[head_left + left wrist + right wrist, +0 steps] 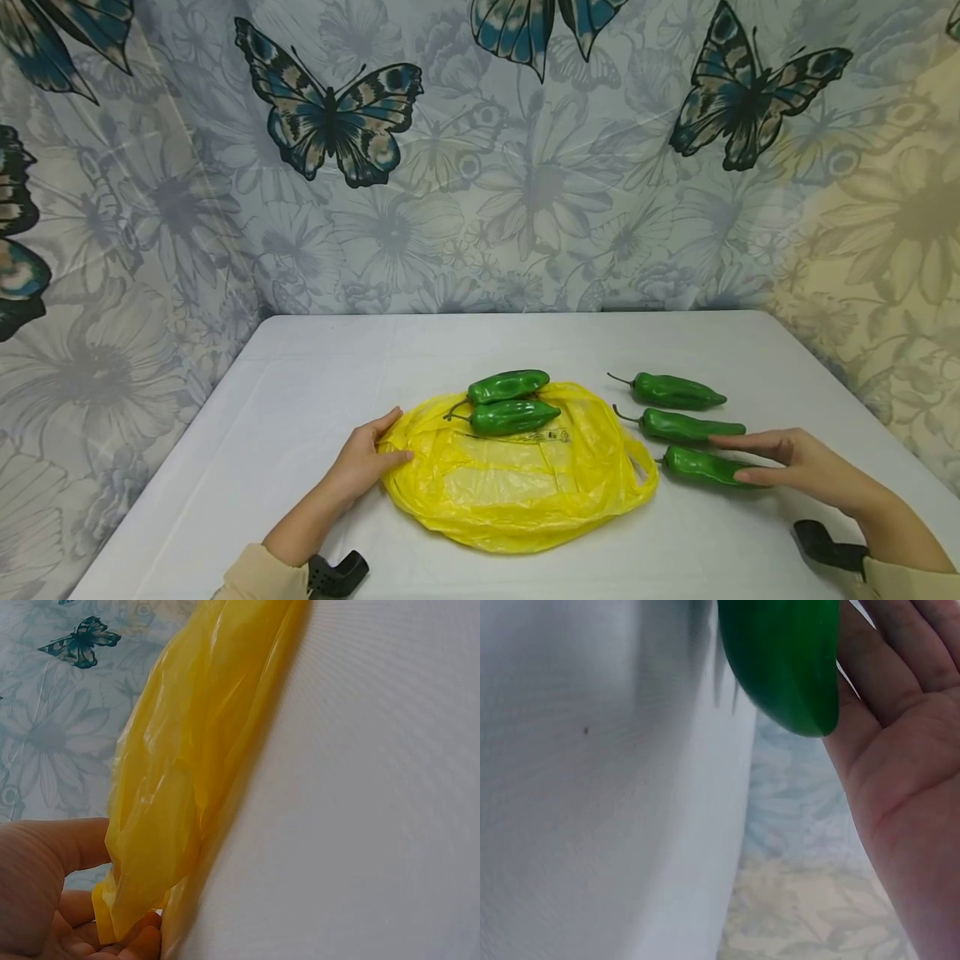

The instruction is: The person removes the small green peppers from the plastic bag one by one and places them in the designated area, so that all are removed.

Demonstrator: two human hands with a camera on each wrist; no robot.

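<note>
A yellow plastic bag lies spread flat on the white table. My left hand holds its left edge, thumb on top and fingers beneath; in the left wrist view the bag film passes between them. Two green peppers lie on the bag's upper part, the farther pepper beside the nearer one. My right hand reaches over the right end of the nearest loose pepper, fingers straight and apart from the thumb. In the right wrist view that pepper's tip appears beside the fingers.
Two more green peppers, a middle one and a far one, lie right of the bag with stems pointing left. A white cloth covers the table. Butterfly-printed fabric hangs behind it. Black devices are strapped at both wrists.
</note>
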